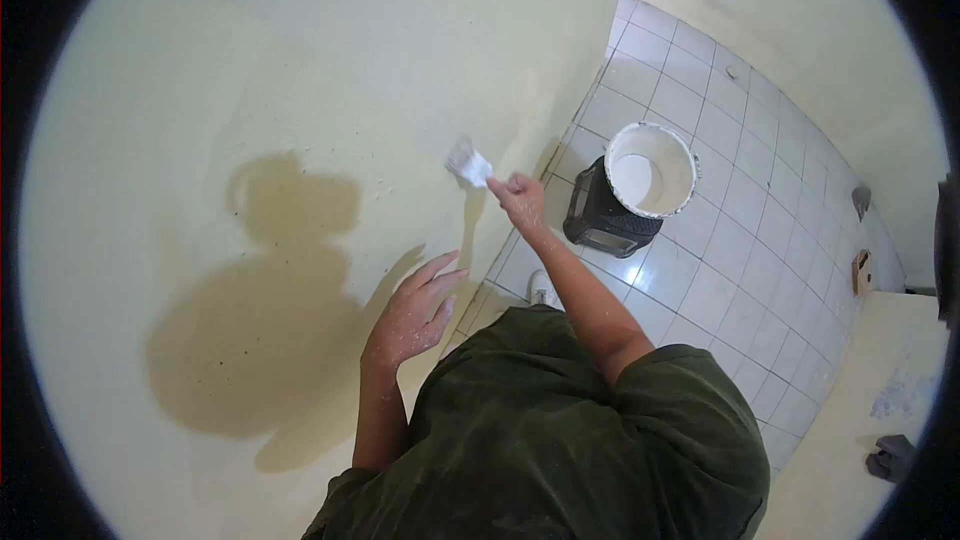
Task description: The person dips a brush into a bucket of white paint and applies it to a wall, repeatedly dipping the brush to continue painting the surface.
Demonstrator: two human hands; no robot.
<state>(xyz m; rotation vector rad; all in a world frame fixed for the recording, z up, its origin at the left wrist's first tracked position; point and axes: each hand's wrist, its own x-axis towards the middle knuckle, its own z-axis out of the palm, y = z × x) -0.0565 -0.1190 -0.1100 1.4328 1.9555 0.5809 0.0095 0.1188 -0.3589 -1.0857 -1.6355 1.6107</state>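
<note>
My right hand (520, 200) is closed round the handle of a paintbrush (470, 164), its bristles and ferrule coated white. The bristle end lies right at the pale yellow wall (380, 60), where a faint whitish patch shows around it. Lower down, my left hand (420, 305) is held close beside the wall with its fingers stretched out and nothing in it. White paint specks dot both hands and forearms. A white bucket (690, 155) with white paint at its bottom is to the right of my right hand.
Under the bucket stands a black box-shaped stand (608, 215) on the white tiled floor (720, 250). A wooden piece (862, 272) and a small grey object (861, 202) lie by the far wall. A dark cloth (890, 458) is at lower right. My shadow falls on the wall.
</note>
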